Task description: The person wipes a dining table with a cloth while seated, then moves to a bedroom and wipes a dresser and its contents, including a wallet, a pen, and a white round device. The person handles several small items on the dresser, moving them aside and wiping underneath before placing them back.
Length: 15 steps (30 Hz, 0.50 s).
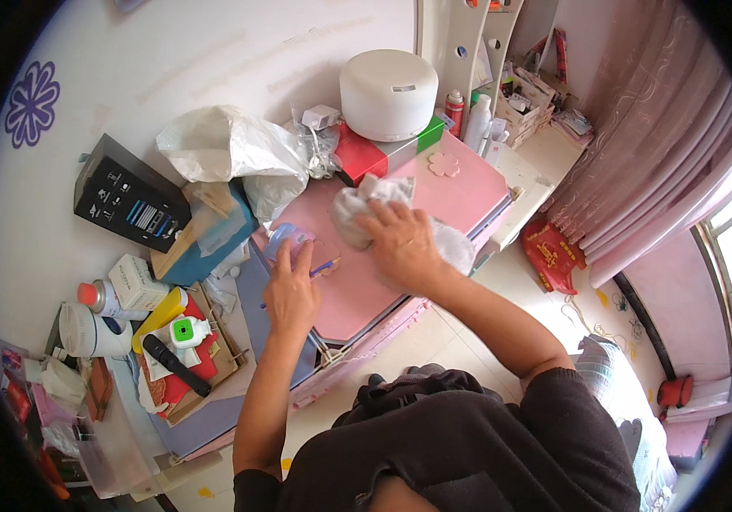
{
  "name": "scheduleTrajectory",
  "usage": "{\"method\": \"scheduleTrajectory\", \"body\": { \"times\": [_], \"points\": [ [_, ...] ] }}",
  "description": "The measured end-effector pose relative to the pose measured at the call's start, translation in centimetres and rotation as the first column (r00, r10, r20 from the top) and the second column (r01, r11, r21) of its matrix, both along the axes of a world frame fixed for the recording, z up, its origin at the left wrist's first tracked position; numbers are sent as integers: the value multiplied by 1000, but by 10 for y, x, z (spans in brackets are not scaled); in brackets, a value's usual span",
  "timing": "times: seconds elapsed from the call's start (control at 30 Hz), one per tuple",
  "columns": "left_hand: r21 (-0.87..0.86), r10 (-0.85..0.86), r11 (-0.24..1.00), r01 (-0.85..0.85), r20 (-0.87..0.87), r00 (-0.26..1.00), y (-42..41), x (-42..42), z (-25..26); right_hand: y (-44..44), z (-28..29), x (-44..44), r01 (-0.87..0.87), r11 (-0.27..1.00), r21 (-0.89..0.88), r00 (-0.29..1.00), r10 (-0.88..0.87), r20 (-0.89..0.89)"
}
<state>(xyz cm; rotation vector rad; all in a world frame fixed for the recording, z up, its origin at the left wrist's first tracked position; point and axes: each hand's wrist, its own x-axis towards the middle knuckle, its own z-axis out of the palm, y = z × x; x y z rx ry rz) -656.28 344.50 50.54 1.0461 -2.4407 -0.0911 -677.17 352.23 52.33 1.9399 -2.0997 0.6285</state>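
My right hand (404, 246) presses a light grey cloth (359, 208) onto the pink top (366, 301) of a storage unit; part of the cloth shows past the far side of my wrist. Over the left part of the same top, my left hand (292, 291) has two fingers stretched onto a small translucent purple bottle (286, 240). A blue pencil (326, 267) runs beneath or within that hand, its pointed end showing to the right. Whether the left fingers grip the bottle or the pencil is hard to tell.
A white rounded appliance (389, 96) stands on a red and green box (363, 157) by the wall. Left are a crumpled silvery bag (231, 147), a black box (132, 192) and a cardboard tray (235, 361) holding a black microphone (175, 365). A red bag (551, 256) lies on the floor.
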Motion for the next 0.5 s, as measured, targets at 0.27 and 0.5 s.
{"method": "scheduleTrajectory", "body": {
  "times": [0.27, 0.5],
  "points": [
    [29, 20, 999, -20, -1, 1000, 5, -6, 4, 38, 1, -136, 415, 909, -32, 908, -416, -46],
    [26, 53, 998, -54, 18, 998, 4, -7, 4, 21, -2, -84, 49, 998, 37, 996, -51, 68]
  ]
}}
